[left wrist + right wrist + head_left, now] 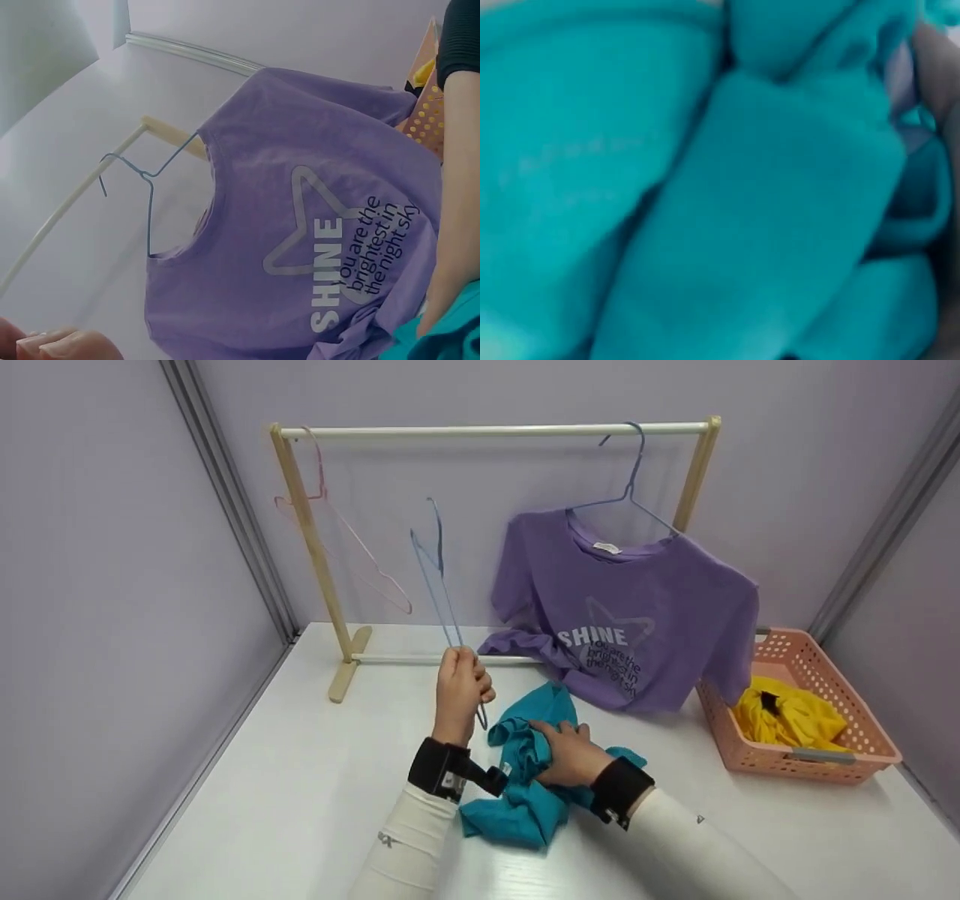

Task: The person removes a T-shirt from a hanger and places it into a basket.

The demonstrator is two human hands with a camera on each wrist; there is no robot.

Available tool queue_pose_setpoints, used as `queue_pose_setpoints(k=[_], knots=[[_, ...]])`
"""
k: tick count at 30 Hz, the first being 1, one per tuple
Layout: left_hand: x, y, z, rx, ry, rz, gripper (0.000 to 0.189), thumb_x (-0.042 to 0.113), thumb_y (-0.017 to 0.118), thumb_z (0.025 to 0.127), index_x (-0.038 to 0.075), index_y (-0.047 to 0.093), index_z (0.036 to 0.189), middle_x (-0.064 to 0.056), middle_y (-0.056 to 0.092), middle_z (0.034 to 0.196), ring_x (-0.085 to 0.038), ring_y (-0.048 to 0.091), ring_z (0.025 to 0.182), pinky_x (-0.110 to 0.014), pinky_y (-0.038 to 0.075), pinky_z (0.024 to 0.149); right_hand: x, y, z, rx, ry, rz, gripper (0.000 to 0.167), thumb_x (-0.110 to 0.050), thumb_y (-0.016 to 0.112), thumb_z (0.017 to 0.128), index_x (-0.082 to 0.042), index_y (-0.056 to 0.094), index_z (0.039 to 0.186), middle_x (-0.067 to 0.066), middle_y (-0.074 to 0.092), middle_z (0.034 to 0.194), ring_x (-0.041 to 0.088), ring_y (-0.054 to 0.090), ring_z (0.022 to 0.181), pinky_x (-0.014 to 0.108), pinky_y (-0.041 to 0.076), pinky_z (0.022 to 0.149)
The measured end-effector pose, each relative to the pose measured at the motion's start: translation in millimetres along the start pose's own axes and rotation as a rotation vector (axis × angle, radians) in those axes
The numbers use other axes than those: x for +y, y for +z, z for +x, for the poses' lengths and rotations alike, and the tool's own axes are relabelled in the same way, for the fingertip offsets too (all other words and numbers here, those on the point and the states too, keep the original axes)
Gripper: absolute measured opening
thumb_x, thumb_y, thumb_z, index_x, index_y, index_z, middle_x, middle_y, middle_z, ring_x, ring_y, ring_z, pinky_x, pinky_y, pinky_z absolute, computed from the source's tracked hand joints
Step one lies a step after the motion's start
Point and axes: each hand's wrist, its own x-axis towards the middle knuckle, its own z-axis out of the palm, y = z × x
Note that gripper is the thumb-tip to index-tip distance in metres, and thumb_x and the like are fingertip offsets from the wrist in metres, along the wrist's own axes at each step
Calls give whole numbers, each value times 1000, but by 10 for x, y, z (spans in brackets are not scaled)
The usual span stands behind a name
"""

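Observation:
In the head view my left hand (460, 690) grips a blue wire hanger (441, 574) by its lower part, its hook pointing up toward the rack. To its right, my right hand (574, 754) holds a bunched teal shirt (517, 814) on the white table, fingers curled into the folds. The same teal cloth (742, 202) fills the right wrist view, with part of the hand (941, 90) at the right edge. Only fingertips of the left hand (60, 345) show at the bottom of the left wrist view; the hanger is out of sight there.
A rack with a white bar (480, 431) stands at the back. From it hang a pink hanger (360, 544) at left and a purple shirt (630, 615) on a blue hanger (630, 491) at right. A pink basket (847, 697) holds a yellow garment (795, 720).

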Motion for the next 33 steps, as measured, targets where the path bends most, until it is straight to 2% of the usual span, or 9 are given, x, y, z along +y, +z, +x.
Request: queue_pose_setpoints(k=[4, 9, 14, 17, 24, 28, 31, 33], knots=[[107, 64, 87, 11, 0, -20, 27, 17, 27, 115, 12, 30, 88, 3, 26, 72, -8, 25, 57, -20, 30, 53, 6, 21, -36, 54, -40, -1, 80, -20, 85, 77, -16, 50, 149, 27, 53, 138, 51, 52, 124, 62, 53, 93], [243, 126, 211, 46, -16, -43, 26, 17, 26, 115, 11, 32, 90, 2, 27, 74, -8, 26, 59, -20, 31, 53, 155, 6, -49, 112, -129, 98, 64, -11, 84, 77, -11, 61, 136, 15, 68, 126, 37, 64, 120, 54, 52, 103], [359, 138, 314, 82, -29, -55, 25, 17, 26, 115, 10, 35, 92, 2, 28, 73, -7, 28, 57, -19, 31, 51, 334, -152, -118, 149, -128, 249, 74, -12, 85, 77, -5, 54, 145, 15, 64, 138, 36, 60, 130, 55, 46, 112], [402, 126, 366, 95, -32, -49, 25, 17, 26, 115, 10, 35, 92, 3, 28, 73, -7, 28, 57, -18, 31, 50, 416, -330, -215, 195, -140, 297, 76, -13, 85, 79, -3, 52, 147, 18, 63, 140, 38, 59, 130, 56, 45, 112], [484, 85, 484, 128, -33, -45, 23, 15, 28, 114, 10, 37, 93, 2, 28, 73, -6, 28, 56, -17, 31, 49, 553, -874, -559, 328, -214, 309, 63, -13, 82, 84, -3, 54, 140, 22, 67, 128, 40, 64, 115, 63, 49, 103], [542, 53, 553, 146, -27, -39, 23, 14, 28, 114, 10, 37, 93, 2, 28, 72, -6, 28, 56, -18, 31, 49, 625, -1168, -811, 377, -194, 327, 59, -13, 81, 88, -5, 53, 140, 21, 66, 129, 38, 61, 112, 66, 47, 105], [602, 25, 596, 156, -20, -37, 24, 14, 27, 114, 9, 38, 93, 2, 28, 72, -6, 28, 56, -18, 31, 49, 702, -1377, -1024, 412, -160, 339, 57, -16, 80, 90, -9, 53, 140, 15, 66, 128, 26, 60, 108, 61, 48, 103], [646, 5, 620, 162, -18, -38, 24, 15, 27, 114, 9, 38, 93, 2, 28, 73, -7, 28, 56, -18, 31, 50, 776, -1512, -1160, 447, -135, 323, 55, -18, 80, 91, -11, 55, 140, 4, 68, 123, 15, 59, 103, 47, 51, 100]])
